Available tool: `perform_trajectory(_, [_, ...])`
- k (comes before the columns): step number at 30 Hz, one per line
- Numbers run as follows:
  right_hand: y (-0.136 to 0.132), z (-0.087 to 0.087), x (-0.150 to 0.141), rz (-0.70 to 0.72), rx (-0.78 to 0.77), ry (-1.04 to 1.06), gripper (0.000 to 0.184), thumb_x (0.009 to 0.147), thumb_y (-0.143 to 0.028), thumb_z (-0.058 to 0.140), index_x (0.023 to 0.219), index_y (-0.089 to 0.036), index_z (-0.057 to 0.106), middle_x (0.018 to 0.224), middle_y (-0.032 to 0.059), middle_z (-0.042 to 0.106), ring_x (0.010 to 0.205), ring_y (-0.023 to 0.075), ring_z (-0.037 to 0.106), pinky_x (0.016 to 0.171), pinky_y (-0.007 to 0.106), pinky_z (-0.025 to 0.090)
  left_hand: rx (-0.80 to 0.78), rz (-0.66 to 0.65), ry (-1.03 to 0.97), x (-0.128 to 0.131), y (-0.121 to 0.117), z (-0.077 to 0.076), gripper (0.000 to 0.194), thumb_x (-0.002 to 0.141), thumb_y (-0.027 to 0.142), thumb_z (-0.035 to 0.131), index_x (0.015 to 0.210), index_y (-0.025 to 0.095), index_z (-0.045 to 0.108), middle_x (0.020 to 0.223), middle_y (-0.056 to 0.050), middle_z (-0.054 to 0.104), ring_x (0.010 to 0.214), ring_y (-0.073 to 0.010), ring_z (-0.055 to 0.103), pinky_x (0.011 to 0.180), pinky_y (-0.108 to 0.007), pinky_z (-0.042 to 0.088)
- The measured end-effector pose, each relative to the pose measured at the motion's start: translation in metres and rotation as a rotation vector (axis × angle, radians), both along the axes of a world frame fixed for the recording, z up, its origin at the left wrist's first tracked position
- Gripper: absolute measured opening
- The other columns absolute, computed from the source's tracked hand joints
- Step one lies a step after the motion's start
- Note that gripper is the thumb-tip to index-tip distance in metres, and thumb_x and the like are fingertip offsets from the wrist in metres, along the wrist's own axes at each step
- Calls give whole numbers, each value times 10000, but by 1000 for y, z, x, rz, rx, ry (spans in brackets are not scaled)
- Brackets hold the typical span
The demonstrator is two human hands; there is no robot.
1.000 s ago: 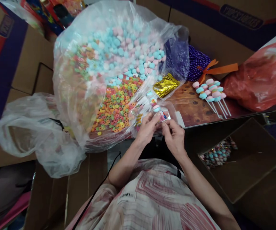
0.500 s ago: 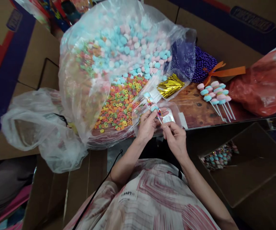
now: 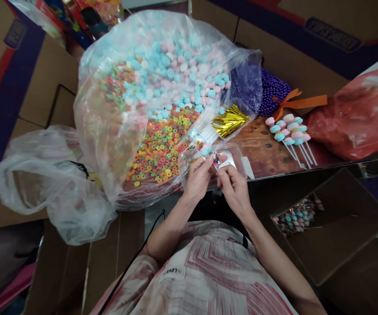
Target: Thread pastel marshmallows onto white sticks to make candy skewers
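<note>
My left hand is closed around a marshmallow candy skewer in a clear wrapper with coloured print. Its blue and pink pieces point away from me, towards the back. Close beside it, my right hand pinches the lower end of the same skewer, at the stick or gathered wrapper; fingers hide the exact spot. Both hands are over the front of a clear plastic tub at the table edge. Gold twist ties lie in a clear packet just behind the tub.
A big clear bag holds marshmallows and gummy rings. Unwrapped marshmallow skewers lie on the wooden table, beside a red bag. Below right, a cardboard box contains wrapped skewers.
Both hands have shifted slightly left and down in the view, still on the wrapped skewer. The whole scene has moved a little with the camera.
</note>
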State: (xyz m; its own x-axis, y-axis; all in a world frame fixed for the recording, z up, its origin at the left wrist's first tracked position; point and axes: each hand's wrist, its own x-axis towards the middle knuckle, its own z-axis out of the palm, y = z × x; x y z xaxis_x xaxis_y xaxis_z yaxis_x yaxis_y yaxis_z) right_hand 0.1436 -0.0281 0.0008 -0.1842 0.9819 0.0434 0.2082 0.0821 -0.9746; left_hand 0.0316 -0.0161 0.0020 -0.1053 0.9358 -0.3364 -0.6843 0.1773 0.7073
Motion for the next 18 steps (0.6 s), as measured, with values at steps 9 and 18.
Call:
perform_trajectory(9, [23, 14, -25, 147, -561, 462, 379, 842, -520, 634, 641, -216, 529, 411, -100, 326, 358, 64, 195, 388, 229, 162, 142, -56, -72, -25, -3, 3, 258, 760, 361, 866, 830, 167, 710, 765, -13, 669, 692, -135, 641, 713, -281, 564])
perform_trajectory(18, [129, 22, -18, 5, 197, -727, 284, 942, -234, 484, 783, -178, 712, 837, 79, 706, 804, 208, 611, 695, 296, 389, 163, 115, -4, -33, 8, -1, 377, 703, 451, 911, 884, 158, 757, 600, 53, 475, 544, -52, 411, 562, -195, 434])
